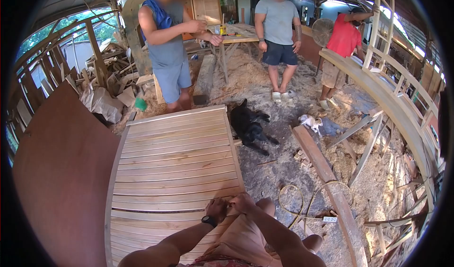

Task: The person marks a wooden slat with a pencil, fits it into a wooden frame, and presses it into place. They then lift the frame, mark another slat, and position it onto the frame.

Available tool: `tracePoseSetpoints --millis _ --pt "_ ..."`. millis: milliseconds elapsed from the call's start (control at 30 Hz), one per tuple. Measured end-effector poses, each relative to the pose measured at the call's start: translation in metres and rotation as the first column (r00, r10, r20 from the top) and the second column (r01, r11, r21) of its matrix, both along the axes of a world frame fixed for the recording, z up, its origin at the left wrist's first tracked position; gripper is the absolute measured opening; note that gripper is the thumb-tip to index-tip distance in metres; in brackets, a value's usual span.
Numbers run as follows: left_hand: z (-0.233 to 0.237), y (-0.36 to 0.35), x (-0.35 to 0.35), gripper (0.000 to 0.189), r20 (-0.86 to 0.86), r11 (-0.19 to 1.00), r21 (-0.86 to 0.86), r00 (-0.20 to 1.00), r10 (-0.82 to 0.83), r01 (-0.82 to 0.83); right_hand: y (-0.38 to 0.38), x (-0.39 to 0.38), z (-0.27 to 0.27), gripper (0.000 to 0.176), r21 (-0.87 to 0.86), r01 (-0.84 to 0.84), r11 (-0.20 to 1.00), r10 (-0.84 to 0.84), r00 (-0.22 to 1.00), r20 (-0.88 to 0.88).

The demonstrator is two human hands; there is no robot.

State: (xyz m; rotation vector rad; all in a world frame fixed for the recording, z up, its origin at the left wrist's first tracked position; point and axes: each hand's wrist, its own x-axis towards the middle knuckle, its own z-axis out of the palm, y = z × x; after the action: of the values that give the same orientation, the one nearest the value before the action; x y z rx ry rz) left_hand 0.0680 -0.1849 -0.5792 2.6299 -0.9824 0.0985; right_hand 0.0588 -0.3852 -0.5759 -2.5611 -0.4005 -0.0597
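A slatted wooden panel [175, 160] with a plain frame lies flat in front of me. One slat gap near my hands looks wider and darker than the others. My left hand [216, 208], below a dark wristwatch [208, 220], rests with curled fingers on the slats near the panel's right side. Close beside it, my right hand [242, 203] is closed at the right frame edge. The fingertips of both hands point toward each other. Whatever is between the fingers is too small or hidden to make out.
A large brown board [66, 172] leans at the left. A black dog [253, 127] lies past the panel's right edge, and a small pale animal [311, 122] lies farther right. A long beam [326, 182], a yellow cord [305, 210] and a power strip [330, 218] are on the floor. Three people stand beyond.
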Motion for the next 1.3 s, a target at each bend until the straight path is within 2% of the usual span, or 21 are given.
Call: tracePoseSetpoints --millis 67,200,267,367,467,567,700,767,867,1100,1167,1200,1267,1300 --pt "0.0 0.005 0.0 0.021 0.05 0.991 -0.089 0.994 -0.093 0.097 0.001 -0.002 -0.003 0.017 0.007 0.032 0.999 -0.032 0.999 -0.015" --pt "-0.006 0.007 0.0 0.024 0.074 0.99 -0.082 0.992 -0.105 0.111 0.001 -0.001 -0.008 0.017 0.007 0.037 0.999 -0.037 0.999 -0.017" --pt "-0.009 0.007 -0.001 0.027 0.132 0.976 -0.185 0.987 -0.091 0.115 -0.002 -0.001 -0.009 0.019 0.084 -0.035 0.996 0.029 0.997 0.075" --pt "-0.012 0.01 0.0 0.03 0.024 0.967 -0.226 0.993 -0.112 0.115 -0.003 0.001 -0.008 0.018 0.088 -0.028 0.996 0.03 0.999 -0.025" --pt "-0.011 0.009 -0.002 0.029 0.063 0.961 -0.246 0.991 -0.117 0.129 -0.002 0.001 -0.006 0.015 0.036 -0.018 0.999 0.02 0.999 -0.05" --pt "-0.006 0.008 -0.007 0.029 0.023 0.947 -0.307 0.996 -0.092 0.094 0.0 0.001 -0.007 0.016 0.019 -0.022 1.0 0.023 0.999 -0.045" --pt "-0.005 0.018 -0.007 0.033 -0.089 0.98 -0.19 0.993 -0.073 0.055 -0.001 0.001 -0.008 0.016 -0.057 -0.073 0.996 0.074 0.997 0.02" --pt "-0.009 0.033 0.0 0.041 -0.03 0.969 -0.151 0.979 -0.201 0.194 -0.002 0.002 -0.01 0.016 -0.046 -0.068 0.997 0.069 0.997 0.027" --pt "-0.009 0.051 0.003 0.047 -0.08 0.979 -0.06 0.977 -0.2 0.195 -0.002 0.003 -0.016 0.017 0.013 -0.074 0.997 0.072 0.991 0.116" --pt "-0.005 0.056 0.01 0.043 -0.054 0.964 -0.043 0.963 -0.266 0.264 0.0 0.002 -0.008 0.016 0.031 -0.045 0.999 0.045 0.999 -0.007" --pt "0.002 0.053 0.007 0.046 -0.024 0.957 0.102 0.963 -0.269 0.27 0.0 0.003 -0.008 0.016 -0.016 -0.055 0.998 0.056 0.998 0.04" --pt "0.006 0.053 0.005 0.046 -0.024 0.957 0.101 0.963 -0.269 0.27 -0.001 0.003 -0.01 0.016 -0.016 -0.055 0.998 0.056 0.998 0.039" --pt "0.012 0.053 0.002 0.049 -0.111 0.972 -0.098 0.968 -0.224 0.214 -0.001 0.004 -0.013 0.015 0.001 -0.075 0.997 0.075 0.991 0.107" --pt "0.0 0.054 0.004 0.049 -0.112 0.972 -0.099 0.968 -0.225 0.214 -0.002 0.004 -0.013 0.015 0.0 -0.074 0.997 0.074 0.992 0.106"
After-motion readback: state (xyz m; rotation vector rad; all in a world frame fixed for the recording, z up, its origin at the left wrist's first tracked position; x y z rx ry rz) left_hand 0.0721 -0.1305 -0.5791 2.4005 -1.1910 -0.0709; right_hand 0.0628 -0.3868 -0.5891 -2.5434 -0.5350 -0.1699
